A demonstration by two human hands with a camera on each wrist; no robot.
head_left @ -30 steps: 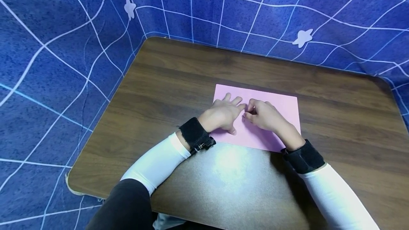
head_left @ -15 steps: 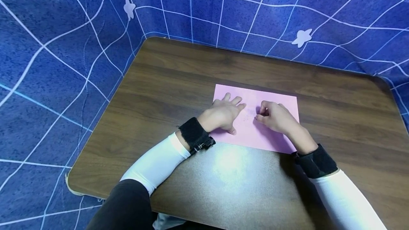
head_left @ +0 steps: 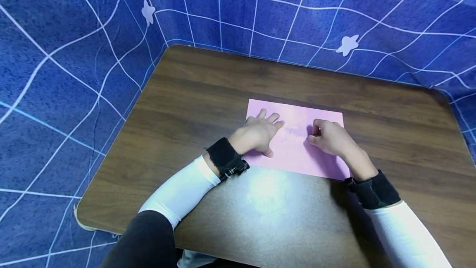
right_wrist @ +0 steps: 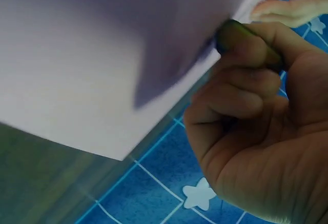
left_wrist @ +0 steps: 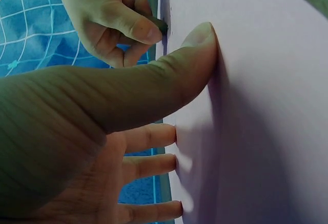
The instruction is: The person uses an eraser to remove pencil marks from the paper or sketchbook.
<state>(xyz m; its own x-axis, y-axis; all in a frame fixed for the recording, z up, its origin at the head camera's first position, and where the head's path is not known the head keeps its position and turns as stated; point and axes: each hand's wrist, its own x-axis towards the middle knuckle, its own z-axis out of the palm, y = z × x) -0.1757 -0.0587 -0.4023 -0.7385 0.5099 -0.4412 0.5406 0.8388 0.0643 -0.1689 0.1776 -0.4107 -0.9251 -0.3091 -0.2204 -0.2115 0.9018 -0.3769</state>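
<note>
A pink sheet of paper (head_left: 290, 156) lies on the wooden table, with faint smudged marks and small dark specks near its middle. My left hand (head_left: 258, 133) rests on the sheet's left part with fingers spread; its thumb and fingertips touch the paper in the left wrist view. Over the right part, my right hand (head_left: 331, 137) pinches a small dark green block (right_wrist: 236, 37), which looks like an eraser, between thumb and curled fingers. Its dark end is at the paper's surface. Fingers cover most of the block, and the head view hides it.
The brown wooden table (head_left: 193, 94) extends around the paper on all sides. Blue curtain-like cloth (head_left: 238, 7) with white grid lines and star shapes hangs behind and to the left. Bright glare lies on the table's front part.
My right hand has moved to the right across the paper, away from the left hand, uncovering the smudged marks. The left hand stays in place on the sheet.
</note>
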